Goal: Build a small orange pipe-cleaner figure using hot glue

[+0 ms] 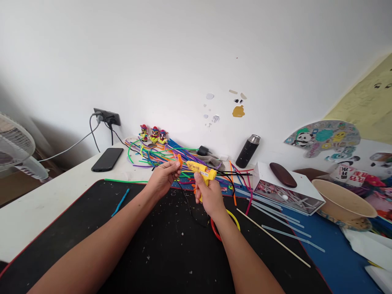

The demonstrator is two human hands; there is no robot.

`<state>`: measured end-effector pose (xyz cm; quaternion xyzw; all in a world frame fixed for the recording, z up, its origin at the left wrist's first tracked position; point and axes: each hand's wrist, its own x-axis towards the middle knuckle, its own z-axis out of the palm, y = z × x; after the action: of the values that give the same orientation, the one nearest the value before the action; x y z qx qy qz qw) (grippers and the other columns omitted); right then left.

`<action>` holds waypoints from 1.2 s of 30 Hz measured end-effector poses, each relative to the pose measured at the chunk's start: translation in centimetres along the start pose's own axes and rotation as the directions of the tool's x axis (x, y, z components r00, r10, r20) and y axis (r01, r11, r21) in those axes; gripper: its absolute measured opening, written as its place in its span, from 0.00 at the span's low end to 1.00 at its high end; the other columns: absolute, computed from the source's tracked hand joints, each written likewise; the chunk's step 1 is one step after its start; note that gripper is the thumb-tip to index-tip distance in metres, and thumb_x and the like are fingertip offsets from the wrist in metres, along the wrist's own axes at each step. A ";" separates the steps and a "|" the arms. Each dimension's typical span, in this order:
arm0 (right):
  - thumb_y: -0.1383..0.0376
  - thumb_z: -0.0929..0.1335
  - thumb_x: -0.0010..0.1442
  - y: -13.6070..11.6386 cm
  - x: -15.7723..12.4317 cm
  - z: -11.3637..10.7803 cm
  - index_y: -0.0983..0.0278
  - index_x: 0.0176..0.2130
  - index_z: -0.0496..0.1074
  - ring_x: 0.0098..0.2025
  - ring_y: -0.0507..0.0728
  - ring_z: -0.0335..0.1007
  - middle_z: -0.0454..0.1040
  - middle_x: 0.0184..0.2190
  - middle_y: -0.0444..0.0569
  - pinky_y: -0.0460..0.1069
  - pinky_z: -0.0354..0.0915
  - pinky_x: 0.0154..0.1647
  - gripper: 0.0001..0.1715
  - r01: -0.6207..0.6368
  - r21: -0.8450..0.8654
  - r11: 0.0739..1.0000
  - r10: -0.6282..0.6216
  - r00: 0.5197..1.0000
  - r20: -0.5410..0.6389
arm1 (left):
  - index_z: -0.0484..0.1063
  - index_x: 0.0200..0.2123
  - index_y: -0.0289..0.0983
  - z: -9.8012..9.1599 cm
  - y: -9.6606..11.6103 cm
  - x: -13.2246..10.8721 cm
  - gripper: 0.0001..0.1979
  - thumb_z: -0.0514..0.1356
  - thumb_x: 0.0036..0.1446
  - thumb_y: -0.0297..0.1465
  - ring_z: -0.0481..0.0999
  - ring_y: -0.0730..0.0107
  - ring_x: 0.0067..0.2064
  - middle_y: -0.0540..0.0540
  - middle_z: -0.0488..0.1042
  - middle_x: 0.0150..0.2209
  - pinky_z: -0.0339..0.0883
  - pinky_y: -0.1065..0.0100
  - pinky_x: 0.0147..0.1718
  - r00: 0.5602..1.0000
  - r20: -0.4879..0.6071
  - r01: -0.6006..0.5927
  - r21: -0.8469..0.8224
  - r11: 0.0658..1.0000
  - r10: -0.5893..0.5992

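Observation:
My right hand (211,195) is wrapped round the handle of a yellow hot glue gun (197,166), its nozzle pointing left. In my left hand (163,176), thumb and fingers pinch a small orange piece of pipe cleaner (180,159), close to the nozzle tip. Whether the nozzle touches the orange piece I cannot tell. Behind both hands spreads a pile of coloured pipe cleaners (147,155). A short blue pipe cleaner (120,202) lies on the black mat (147,253) left of my left forearm. Under my right wrist are red and yellow rings (237,220), partly hidden.
A phone (107,159) lies at left, near a fan (15,143). Three small figures (154,134) stand by the wall. At right are a black flask (248,151), a white box (288,188), a bowl (343,200), several glue sticks (294,237) and a wooden stick (272,237).

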<state>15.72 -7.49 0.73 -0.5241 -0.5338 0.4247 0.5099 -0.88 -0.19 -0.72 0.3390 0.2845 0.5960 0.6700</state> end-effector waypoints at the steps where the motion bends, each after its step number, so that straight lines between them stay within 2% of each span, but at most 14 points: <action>1: 0.33 0.69 0.59 0.0 0.0 0.0 0.61 0.21 0.66 0.13 0.51 0.62 0.64 0.11 0.41 0.46 0.57 0.18 0.38 -0.001 0.002 1.000 0.001 1.000 0.003 | 0.79 0.26 0.32 -0.1 0.0 0.0 0.20 0.82 0.36 0.37 0.70 0.76 0.27 0.48 0.73 0.24 0.63 0.76 0.25 1.000 0.003 -0.006 -0.001 1.000 0.006; 6: 0.32 0.68 0.59 0.1 0.0 -0.1 0.61 0.22 0.66 0.13 0.51 0.62 0.64 0.11 0.41 0.46 0.57 0.18 0.38 0.002 -0.002 1.000 -0.002 1.000 0.009 | 0.80 0.26 0.32 -0.3 -0.1 0.2 0.18 0.82 0.38 0.36 0.70 0.76 0.27 0.48 0.73 0.25 0.62 0.76 0.25 1.000 0.004 -0.018 -0.006 1.000 0.018; 19: 0.31 0.67 0.58 0.5 0.1 0.0 0.60 0.22 0.65 0.13 0.51 0.62 0.63 0.10 0.40 0.46 0.57 0.17 0.39 -0.012 -0.021 1.000 0.013 0.999 0.036 | 0.81 0.27 0.32 -0.1 0.2 0.1 0.19 0.83 0.34 0.34 0.70 0.77 0.27 0.48 0.74 0.26 0.63 0.76 0.25 0.999 -0.043 -0.013 -0.044 0.999 0.011; 36: 0.31 0.67 0.59 0.5 0.1 0.0 0.61 0.23 0.65 0.14 0.51 0.62 0.63 0.11 0.40 0.46 0.56 0.17 0.38 0.000 -0.015 1.000 0.001 1.000 0.021 | 0.81 0.27 0.32 -0.5 -0.4 0.3 0.19 0.82 0.37 0.36 0.71 0.75 0.28 0.48 0.75 0.26 0.64 0.75 0.27 1.000 -0.012 -0.006 0.019 1.000 0.007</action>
<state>15.75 -7.37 0.21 -0.5235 -0.5422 0.4264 0.5001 -0.97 0.11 -1.37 0.3428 0.2929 0.5974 0.6632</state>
